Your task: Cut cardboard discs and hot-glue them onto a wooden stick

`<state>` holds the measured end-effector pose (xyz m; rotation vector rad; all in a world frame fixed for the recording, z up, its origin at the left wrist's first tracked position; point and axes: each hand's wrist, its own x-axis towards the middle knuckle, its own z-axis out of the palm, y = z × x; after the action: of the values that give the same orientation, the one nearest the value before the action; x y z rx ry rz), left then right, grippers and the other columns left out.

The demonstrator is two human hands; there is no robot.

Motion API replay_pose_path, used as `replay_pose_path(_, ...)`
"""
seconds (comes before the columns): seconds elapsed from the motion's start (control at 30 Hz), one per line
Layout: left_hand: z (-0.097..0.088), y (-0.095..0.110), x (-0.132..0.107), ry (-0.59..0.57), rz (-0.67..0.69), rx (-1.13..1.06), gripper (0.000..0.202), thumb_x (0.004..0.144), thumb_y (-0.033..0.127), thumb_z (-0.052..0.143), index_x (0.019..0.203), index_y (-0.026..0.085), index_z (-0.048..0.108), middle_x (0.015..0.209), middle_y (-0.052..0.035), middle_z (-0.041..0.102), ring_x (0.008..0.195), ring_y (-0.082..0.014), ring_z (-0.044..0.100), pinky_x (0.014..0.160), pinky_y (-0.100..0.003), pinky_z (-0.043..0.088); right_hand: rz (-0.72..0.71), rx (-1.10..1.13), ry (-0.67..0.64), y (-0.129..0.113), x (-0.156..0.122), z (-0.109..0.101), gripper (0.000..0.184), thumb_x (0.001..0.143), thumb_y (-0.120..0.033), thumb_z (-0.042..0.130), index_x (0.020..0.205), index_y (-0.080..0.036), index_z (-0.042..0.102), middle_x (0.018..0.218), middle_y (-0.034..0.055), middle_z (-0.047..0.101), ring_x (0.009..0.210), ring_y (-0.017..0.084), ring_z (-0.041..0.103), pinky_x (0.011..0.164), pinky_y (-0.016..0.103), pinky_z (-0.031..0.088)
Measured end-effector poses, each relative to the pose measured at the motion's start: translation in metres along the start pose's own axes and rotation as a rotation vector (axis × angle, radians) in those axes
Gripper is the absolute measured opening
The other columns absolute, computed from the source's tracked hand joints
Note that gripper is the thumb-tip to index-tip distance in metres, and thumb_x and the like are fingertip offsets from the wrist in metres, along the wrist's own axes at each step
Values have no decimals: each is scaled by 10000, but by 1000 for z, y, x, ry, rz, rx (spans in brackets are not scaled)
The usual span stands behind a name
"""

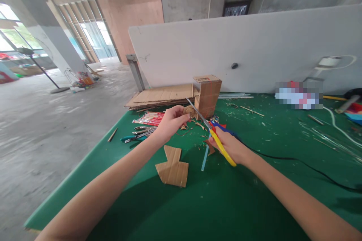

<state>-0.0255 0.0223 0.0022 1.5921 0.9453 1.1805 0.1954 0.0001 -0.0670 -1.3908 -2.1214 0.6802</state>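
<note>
My left hand (173, 121) pinches a small round piece of cardboard (189, 111) between thumb and fingers, above the green table. In my right hand (226, 144) are scissors (222, 150) with yellow and red handles. Their blades point up and to the left, close beside the round piece; I cannot tell whether they touch it. A cut cardboard piece (172, 167) with notched sides lies flat on the table below my hands. Behind the hands an upright cardboard box (209, 96) stands. Cardboard scraps and a light blue strip (205, 158) lie under the scissors.
Stacked cardboard sheets (161, 93) lie at the back left. Red-and-white wrapped sticks (148, 118) and teal-handled pliers (132, 139) are left of my hands. A black cable (288, 158) crosses the right side. A white panel (240, 52) rises behind the green table (226, 203).
</note>
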Motion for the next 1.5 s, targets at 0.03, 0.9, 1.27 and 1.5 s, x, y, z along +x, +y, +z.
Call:
replay_pose_path(0.03,0,0,0,1,0,2,127,720,243,634,736,137,566,637,8,587,537,-74,492,501,-204,361,6,-11,-1,0,0,0,259,849,-482,485,838,-241,389,709,27,593,581,178,522,562,294,378)
replay_pose_path(0.9,-10,10,3,-109,-14,176,100,749,217,575,741,124,537,659,4,558,529,-65,472,507,-208,374,54,-125,-79,-13,-1,-1,300,898,-526,329,840,-232,317,744,45,591,627,184,547,576,281,380)
replay_pose_path(1.27,-19,7,7,-188,21,334,78,757,207,549,757,132,571,658,-9,576,559,-78,501,500,-197,370,79,-114,-96,-14,-2,-4,298,873,-515,420,849,-230,334,782,69,641,678,206,609,550,266,364)
replay_pose_path(1.5,-24,7,9,-208,2,377,71,730,196,577,767,137,586,635,-11,566,558,-87,502,507,-209,358,90,-216,-103,-17,-3,-8,312,864,-531,403,827,-233,318,700,37,613,572,178,564,493,253,326)
